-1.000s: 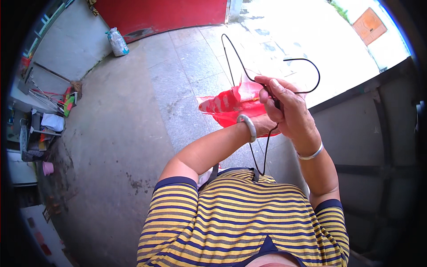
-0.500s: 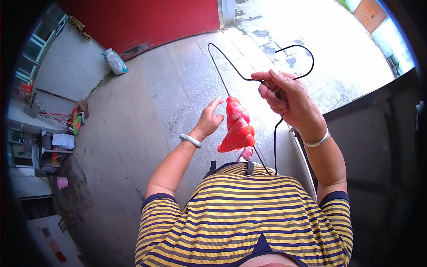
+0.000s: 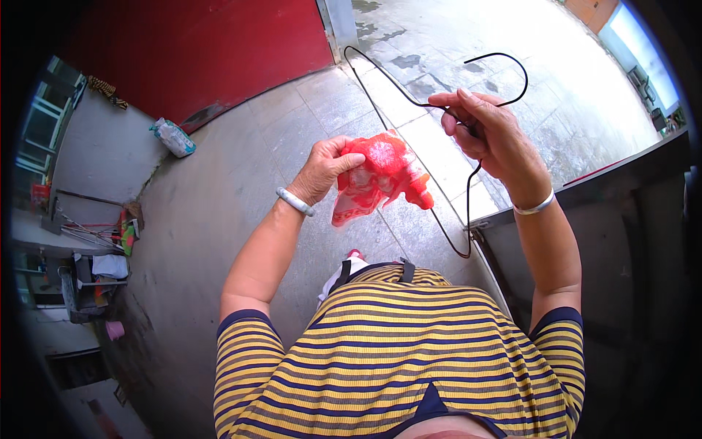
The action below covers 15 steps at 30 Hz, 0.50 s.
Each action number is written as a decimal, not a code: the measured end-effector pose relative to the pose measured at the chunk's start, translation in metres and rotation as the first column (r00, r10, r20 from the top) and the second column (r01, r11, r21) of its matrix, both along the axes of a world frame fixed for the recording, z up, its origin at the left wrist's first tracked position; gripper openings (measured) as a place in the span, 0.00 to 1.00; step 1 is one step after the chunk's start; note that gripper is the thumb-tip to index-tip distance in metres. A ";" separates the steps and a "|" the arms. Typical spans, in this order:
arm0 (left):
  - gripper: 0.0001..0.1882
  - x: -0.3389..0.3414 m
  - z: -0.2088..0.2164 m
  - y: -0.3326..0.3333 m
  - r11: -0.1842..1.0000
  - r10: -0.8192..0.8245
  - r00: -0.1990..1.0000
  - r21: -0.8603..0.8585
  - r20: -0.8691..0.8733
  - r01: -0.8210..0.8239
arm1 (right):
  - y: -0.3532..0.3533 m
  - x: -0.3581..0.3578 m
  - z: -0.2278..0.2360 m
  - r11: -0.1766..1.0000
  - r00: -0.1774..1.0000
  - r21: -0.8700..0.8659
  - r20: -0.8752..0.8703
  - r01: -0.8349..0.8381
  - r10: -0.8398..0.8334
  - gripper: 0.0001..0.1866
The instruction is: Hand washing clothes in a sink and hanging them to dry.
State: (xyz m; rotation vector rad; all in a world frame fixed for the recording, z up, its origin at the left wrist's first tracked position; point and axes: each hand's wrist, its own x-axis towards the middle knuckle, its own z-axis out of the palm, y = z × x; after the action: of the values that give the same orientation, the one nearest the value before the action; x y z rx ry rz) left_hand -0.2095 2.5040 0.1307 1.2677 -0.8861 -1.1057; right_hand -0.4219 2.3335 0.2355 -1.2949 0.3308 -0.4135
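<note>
My left hand (image 3: 324, 170) raised at chest height, fingers pinching red cloth (image 3: 380, 178), my right hand (image 3: 491, 135) raised higher, closed around black wire hanger (image 3: 409, 99), forearms upright

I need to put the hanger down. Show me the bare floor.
Bare concrete lies between the red door and the left hand, and past the right hand. Crowded: clutter at the left wall; a bag by the door.
</note>
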 end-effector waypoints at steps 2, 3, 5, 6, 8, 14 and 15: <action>0.09 0.007 0.002 -0.020 0.999 -0.029 0.999 -0.030 -0.043 0.028 | -0.007 0.001 -0.004 1.000 1.000 0.005 0.006 0.028 -0.028 0.20; 0.08 0.004 0.012 -0.032 0.993 -0.023 0.991 -0.114 -0.135 0.007 | -0.011 0.000 -0.007 1.000 1.000 -0.011 -0.016 0.013 -0.013 0.20; 0.06 -0.004 0.026 -0.060 0.972 0.016 0.989 -0.228 -0.149 -0.050 | -0.017 -0.001 -0.010 0.999 0.999 -0.050 -0.033 0.001 -0.003 0.22; 0.06 -0.003 0.025 -0.074 0.972 0.004 0.988 -0.231 -0.153 -0.040 | -0.021 -0.001 -0.012 0.999 0.999 -0.053 -0.037 0.012 -0.014 0.22; 0.06 0.002 0.024 -0.098 0.988 0.009 0.995 -0.157 0.098 0.006 | -0.027 0.001 -0.016 1.000 0.999 0.009 -0.035 0.022 -0.021 0.22; 0.07 -0.007 -0.016 -0.135 0.958 0.193 0.956 -0.252 0.219 -0.135 | -0.021 0.007 -0.023 0.981 0.985 0.094 -0.050 0.168 -0.164 0.22; 0.07 -0.007 -0.020 -0.142 0.955 0.190 0.947 -0.271 0.260 -0.117 | -0.024 0.007 -0.020 0.976 0.983 0.125 -0.057 0.179 -0.173 0.22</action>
State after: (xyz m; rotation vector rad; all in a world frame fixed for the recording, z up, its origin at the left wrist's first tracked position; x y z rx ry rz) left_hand -0.2169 2.3621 0.1104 1.2751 -1.0848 -0.6705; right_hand -0.4148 2.3100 0.2153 -1.1531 0.5060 -0.5047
